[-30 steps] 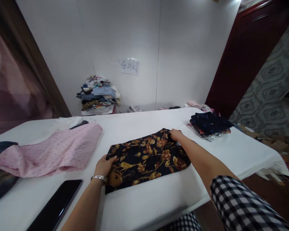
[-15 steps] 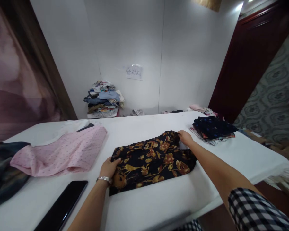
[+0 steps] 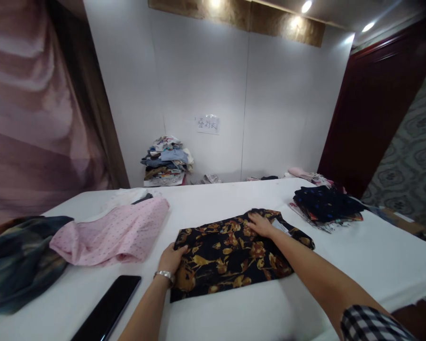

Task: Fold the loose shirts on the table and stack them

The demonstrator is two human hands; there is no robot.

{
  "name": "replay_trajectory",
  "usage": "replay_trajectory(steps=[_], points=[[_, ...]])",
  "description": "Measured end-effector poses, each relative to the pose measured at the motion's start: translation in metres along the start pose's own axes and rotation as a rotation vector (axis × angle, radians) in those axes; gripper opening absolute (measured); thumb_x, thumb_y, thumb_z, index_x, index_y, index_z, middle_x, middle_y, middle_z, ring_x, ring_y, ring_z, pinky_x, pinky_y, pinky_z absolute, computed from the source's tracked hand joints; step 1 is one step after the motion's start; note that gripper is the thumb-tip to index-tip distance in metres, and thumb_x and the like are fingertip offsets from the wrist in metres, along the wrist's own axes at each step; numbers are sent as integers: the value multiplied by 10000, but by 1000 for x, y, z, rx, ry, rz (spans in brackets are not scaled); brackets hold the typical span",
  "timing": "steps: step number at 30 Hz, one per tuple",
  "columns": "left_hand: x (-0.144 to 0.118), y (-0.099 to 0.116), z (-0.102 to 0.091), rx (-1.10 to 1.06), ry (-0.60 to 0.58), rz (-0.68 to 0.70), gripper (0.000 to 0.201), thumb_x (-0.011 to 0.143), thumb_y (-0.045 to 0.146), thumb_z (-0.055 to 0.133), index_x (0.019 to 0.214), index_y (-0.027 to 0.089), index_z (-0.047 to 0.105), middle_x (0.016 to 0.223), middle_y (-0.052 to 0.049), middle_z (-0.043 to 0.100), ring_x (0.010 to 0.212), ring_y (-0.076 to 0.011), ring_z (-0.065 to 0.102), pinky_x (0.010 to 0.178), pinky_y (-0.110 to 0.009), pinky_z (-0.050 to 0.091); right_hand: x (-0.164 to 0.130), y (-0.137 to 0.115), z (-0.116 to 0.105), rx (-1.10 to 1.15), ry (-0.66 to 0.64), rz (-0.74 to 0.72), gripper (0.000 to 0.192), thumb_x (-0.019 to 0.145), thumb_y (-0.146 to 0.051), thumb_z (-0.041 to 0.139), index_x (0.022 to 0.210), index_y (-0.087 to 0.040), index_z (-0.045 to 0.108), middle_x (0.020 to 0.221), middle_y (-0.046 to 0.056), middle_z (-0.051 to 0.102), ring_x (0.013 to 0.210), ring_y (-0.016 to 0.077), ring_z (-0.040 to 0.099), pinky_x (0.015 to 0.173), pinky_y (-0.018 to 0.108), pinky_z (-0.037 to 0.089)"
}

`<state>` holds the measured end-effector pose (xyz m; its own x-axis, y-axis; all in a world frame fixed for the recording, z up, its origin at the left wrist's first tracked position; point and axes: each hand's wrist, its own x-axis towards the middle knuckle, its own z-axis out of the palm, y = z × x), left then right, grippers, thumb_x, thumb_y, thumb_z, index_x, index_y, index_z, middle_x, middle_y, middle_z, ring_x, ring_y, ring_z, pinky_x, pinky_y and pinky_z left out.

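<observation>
A black shirt with a brown and yellow floral print (image 3: 227, 253) lies folded into a long shape on the white table (image 3: 206, 322) in front of me. My left hand (image 3: 172, 260) pinches its left edge, thumb on top and the other fingers mostly hidden. Near the upper right part of the shirt, my right hand (image 3: 261, 224) rests on the cloth with its fingers stretched out. A pale label or tag (image 3: 281, 226) shows beside that wrist, where the collar end spreads to the right.
Left of the shirt lie a pink dotted garment (image 3: 120, 232), a dark garment (image 3: 24, 260) and a black phone (image 3: 108, 308). A folded dark stack (image 3: 326, 203) sits at the right. Beyond the table, a clothes pile (image 3: 168, 161) stands against the wall under a paper sign (image 3: 208, 124).
My right hand has let go of the shirt's upper right corner and moved left to lie on the cloth. The collar end has spread out to the right. The camera has tilted up.
</observation>
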<state>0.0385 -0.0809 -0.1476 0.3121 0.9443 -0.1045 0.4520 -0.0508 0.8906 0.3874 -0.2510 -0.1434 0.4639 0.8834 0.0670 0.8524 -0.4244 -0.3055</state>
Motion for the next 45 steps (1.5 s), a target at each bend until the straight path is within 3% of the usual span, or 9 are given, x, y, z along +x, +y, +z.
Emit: replay_trajectory(steps=[3, 8, 15, 19, 25, 31, 36, 41, 45], points=[[0, 1, 0, 21, -8, -7, 161, 706, 274, 666, 823, 170, 628, 776, -57, 729, 779, -234, 690, 681, -290, 509, -6, -8, 4, -26, -189, 44, 651, 882, -542, 363, 1437, -202, 341, 1540, 108, 204, 1420, 285, 132, 1092, 552, 145], [2, -3, 1, -3, -13, 1, 140, 711, 277, 662, 806, 178, 633, 775, -52, 731, 771, -229, 693, 668, -282, 513, -14, -10, -2, -130, 4, 99, 607, 910, -522, 313, 1434, -217, 347, 1543, 104, 200, 1425, 277, 102, 1107, 501, 122], [8, -11, 2, -21, -28, 20, 144, 723, 265, 646, 832, 173, 628, 793, -59, 732, 791, -223, 694, 674, -284, 519, -30, -22, -4, -97, -112, 194, 656, 895, -538, 323, 1463, -214, 283, 1548, 114, 173, 1420, 297, 124, 1096, 519, 140], [10, -12, 1, -20, -12, 43, 142, 713, 259, 652, 823, 172, 631, 778, -57, 730, 796, -234, 694, 688, -295, 520, -47, -61, 2, -63, 1, -18, 653, 906, -559, 280, 1470, -232, 261, 1561, 86, 121, 1434, 263, 27, 1116, 495, 63], [-2, 1, 1, -72, 9, -11, 122, 672, 226, 686, 773, 166, 651, 714, -59, 722, 733, -224, 692, 644, -281, 522, -70, -94, 12, 28, -246, -111, 648, 903, -572, 290, 1454, -232, 304, 1551, 102, 160, 1428, 267, 95, 1115, 500, 53], [-13, 14, 3, -98, -36, -95, 171, 706, 248, 662, 850, 156, 646, 740, -58, 727, 716, -206, 692, 611, -260, 528, -93, -135, -5, 179, 51, -282, 627, 908, -548, 337, 1434, -207, 349, 1549, 98, 174, 1432, 255, 68, 1128, 471, 39], [-18, 25, 3, -72, -43, -137, 215, 710, 225, 646, 905, 136, 628, 705, -64, 716, 668, -201, 686, 591, -266, 533, -110, -152, 25, 212, -190, -376, 654, 842, -529, 496, 1401, -198, 414, 1535, 116, 205, 1421, 315, 101, 1123, 506, 77], [-24, 44, -3, -21, -26, -118, 239, 687, 225, 673, 901, 124, 643, 709, -71, 715, 686, -210, 683, 614, -277, 528, -111, -141, 29, 547, -62, -320, 585, 844, -511, 507, 1336, -194, 502, 1494, 112, 321, 1412, 272, 180, 1140, 475, 105], [-22, 82, -4, 29, -51, -70, 269, 632, 240, 737, 863, 122, 664, 729, -84, 715, 771, -235, 682, 679, -281, 515, -112, -135, 11, 1206, -4, -124, 534, 806, -501, 573, 1268, -233, 550, 1347, 90, 525, 1260, 248, 464, 1077, 443, 322]])
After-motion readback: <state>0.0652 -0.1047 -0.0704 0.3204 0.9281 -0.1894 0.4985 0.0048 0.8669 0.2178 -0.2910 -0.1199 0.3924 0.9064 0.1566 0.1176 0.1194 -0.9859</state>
